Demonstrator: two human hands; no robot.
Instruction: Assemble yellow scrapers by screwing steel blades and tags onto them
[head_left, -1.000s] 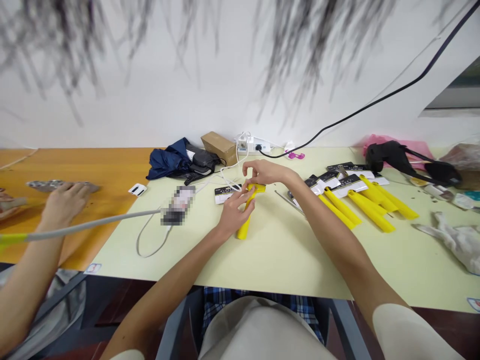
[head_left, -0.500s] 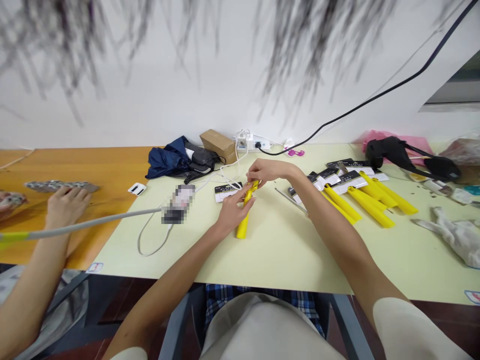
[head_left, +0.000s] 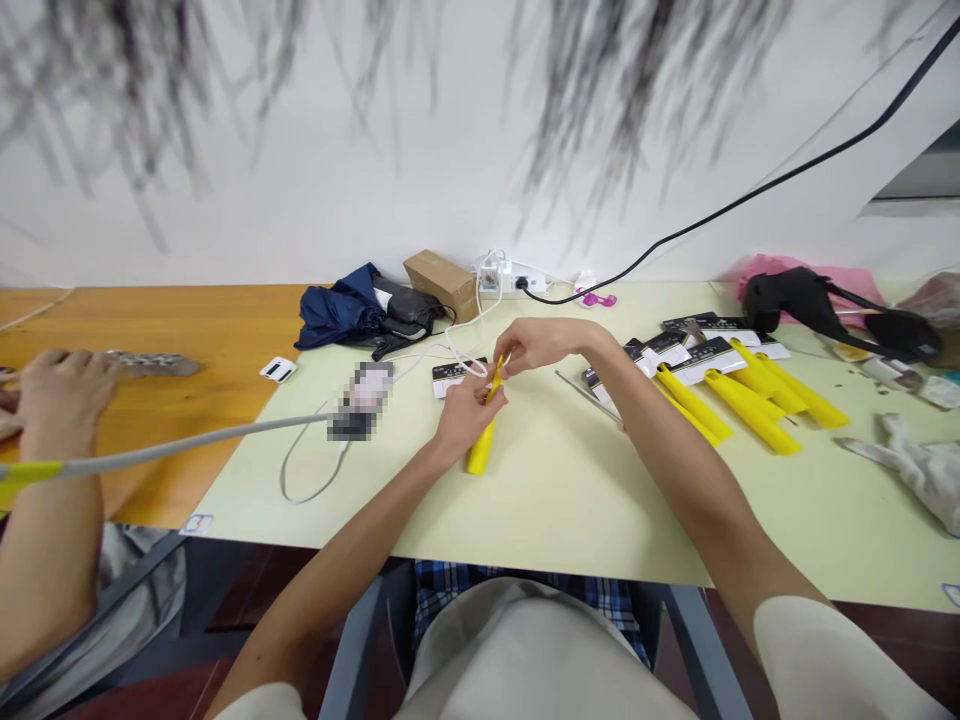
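My left hand [head_left: 466, 410] is closed around a long yellow plastic handle [head_left: 481, 450], whose wide lower end slants down toward me over the table. At its narrow upper end, my right hand [head_left: 531, 345] pinches with thumb and fingertips; anything small between them is too hidden to make out. A black-and-white card [head_left: 448, 377] lies just behind my left hand. Under my right forearm rests a thin metal rod [head_left: 589, 396]. Farther right, several similar yellow handles [head_left: 754, 415] lie with black-and-white cards [head_left: 709, 358] at their upper ends.
A phone [head_left: 361, 402] with a white cable lies to the left. Along the wall are a dark blue cloth [head_left: 337, 310], a cardboard box [head_left: 442, 283] and a power strip [head_left: 529, 280]. A grey cable [head_left: 225, 440] crosses at left, near a co-worker's hand [head_left: 67, 390]. White gloves [head_left: 911, 465] lie far right.
The upper end of the yellow handle has tilted a little between my hands, and my right fingers have shifted on it. The co-worker's hand has moved left, off the grey patterned object.
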